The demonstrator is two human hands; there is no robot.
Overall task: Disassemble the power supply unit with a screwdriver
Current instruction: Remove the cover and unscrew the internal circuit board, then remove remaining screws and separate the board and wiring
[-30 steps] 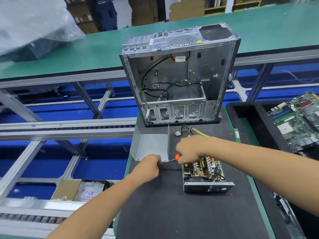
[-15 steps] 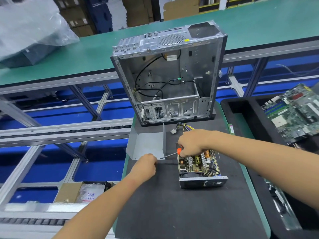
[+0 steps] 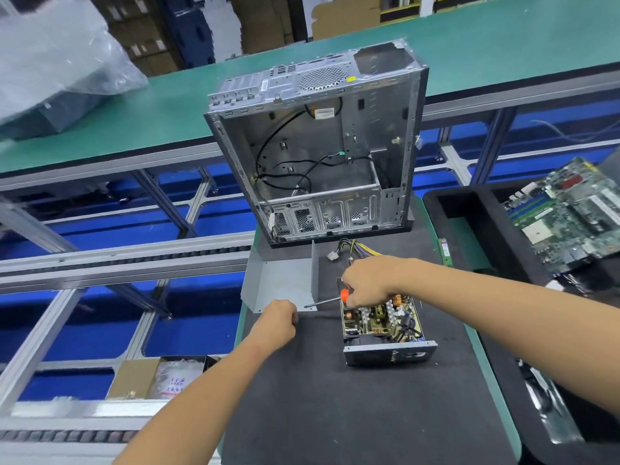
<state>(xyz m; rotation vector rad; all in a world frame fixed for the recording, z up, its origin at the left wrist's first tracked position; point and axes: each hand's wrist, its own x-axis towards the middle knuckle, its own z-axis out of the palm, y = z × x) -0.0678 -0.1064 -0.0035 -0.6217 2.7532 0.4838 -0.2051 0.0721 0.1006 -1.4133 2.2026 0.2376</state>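
Between the earlier frames and this one the left hand had drawn slightly away from the screwdriver's tip, and the right hand had kept its grip on the tool over the open unit. At the far left a clear plastic bag lay on the green bench, and nearer, below the bench rails, a cardboard box held small packets. The left hand sat on the black mat with its fingers curled into a fist; whether anything small was pinched inside could not be told. Just beyond it a bent grey metal cover lay on the mat, its upright flap standing between the hand and the unit. Farther back stood an empty computer case, open side facing the camera, with black cables loose inside. The screwdriver, orange at the handle, pointed left with its shaft tip near the cover's near edge, and the right hand's fingers were wrapped round its handle. Under that hand, at the middle of the mat, lay the power supply unit, lid off, its circuit board exposed and coloured wires trailing toward the case. At the right a motherboard rested in a black foam tray.
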